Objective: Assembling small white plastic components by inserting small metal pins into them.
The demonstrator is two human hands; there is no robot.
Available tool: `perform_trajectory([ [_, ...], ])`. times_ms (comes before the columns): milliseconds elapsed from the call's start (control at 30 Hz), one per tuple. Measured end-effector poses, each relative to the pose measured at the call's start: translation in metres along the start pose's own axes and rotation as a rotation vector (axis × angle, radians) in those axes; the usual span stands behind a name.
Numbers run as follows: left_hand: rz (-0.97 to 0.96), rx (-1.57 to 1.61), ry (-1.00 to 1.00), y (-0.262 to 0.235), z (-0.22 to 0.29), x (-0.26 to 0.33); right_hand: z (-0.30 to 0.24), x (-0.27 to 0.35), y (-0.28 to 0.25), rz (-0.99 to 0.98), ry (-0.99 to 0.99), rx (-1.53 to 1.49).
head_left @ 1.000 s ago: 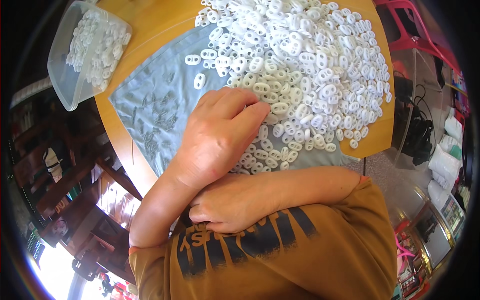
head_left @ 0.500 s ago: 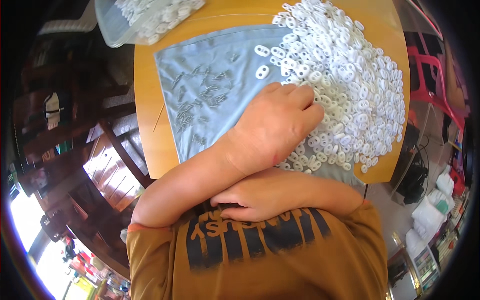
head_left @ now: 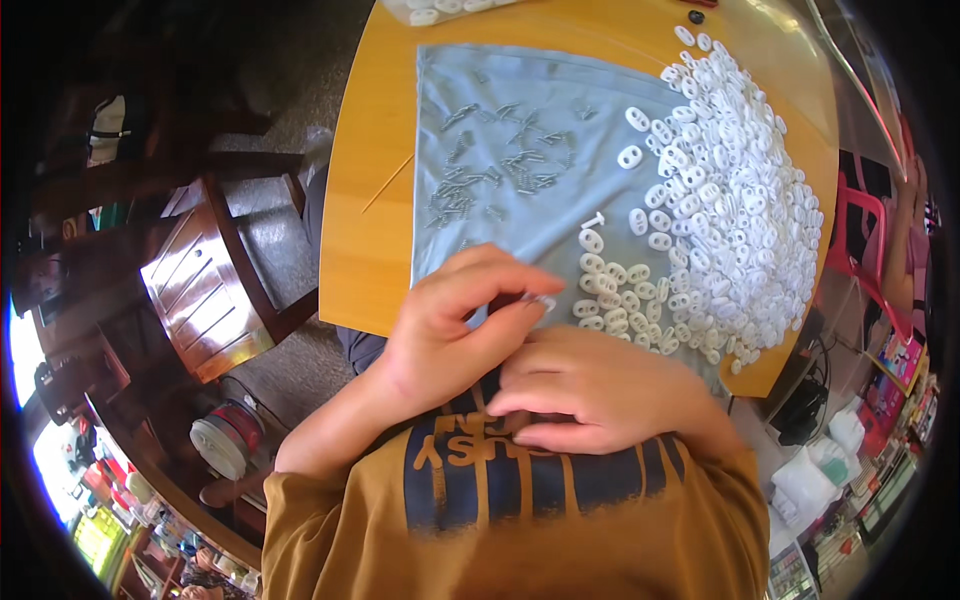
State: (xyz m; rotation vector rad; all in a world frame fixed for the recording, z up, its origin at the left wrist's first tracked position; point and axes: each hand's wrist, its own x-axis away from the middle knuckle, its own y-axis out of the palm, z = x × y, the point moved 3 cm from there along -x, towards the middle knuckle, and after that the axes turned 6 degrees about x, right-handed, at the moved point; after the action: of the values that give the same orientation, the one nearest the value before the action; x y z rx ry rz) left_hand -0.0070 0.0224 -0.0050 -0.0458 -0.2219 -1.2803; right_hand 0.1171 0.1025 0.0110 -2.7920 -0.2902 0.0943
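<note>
My left hand [head_left: 455, 325] is over the near edge of the grey cloth [head_left: 530, 90], its thumb and forefinger pinched on a small white plastic piece [head_left: 545, 301]. My right hand [head_left: 590, 385] is close beside it, in front of my shirt. Its fingers are curled, and whatever they hold is hidden. Beyond the hands, white two-hole plastic cord locks [head_left: 740, 200] form a large heap on the right of the cloth. A smaller group of cord locks [head_left: 620, 300] lies nearer. One small T-shaped white piece [head_left: 594, 221] rests alone. Several thin metal springs [head_left: 520, 170] are scattered on the cloth's left.
The wooden table [head_left: 365, 250] carries a thin stick [head_left: 388, 184] left of the cloth. A container of white pieces [head_left: 440, 10] shows at the far edge. On the right is a pink chair [head_left: 870, 230]; a wooden chair [head_left: 205, 285] stands left.
My left hand has drawn back from the heap toward my right hand, with a small white piece in its fingers. The camera view has shifted, and the near cord locks are uncovered.
</note>
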Motion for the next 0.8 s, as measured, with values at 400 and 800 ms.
perform_trajectory([
  [400, 0.104, 0.194, -0.003, -0.035, -0.011, 0.041, 0.017, -0.028, -0.037, 0.552, 0.379, 0.551],
  [800, -0.023, 0.175, -0.041, -0.03, -0.014, 0.038, 0.038, -0.051, -0.032, 0.535, 0.413, 0.698],
])
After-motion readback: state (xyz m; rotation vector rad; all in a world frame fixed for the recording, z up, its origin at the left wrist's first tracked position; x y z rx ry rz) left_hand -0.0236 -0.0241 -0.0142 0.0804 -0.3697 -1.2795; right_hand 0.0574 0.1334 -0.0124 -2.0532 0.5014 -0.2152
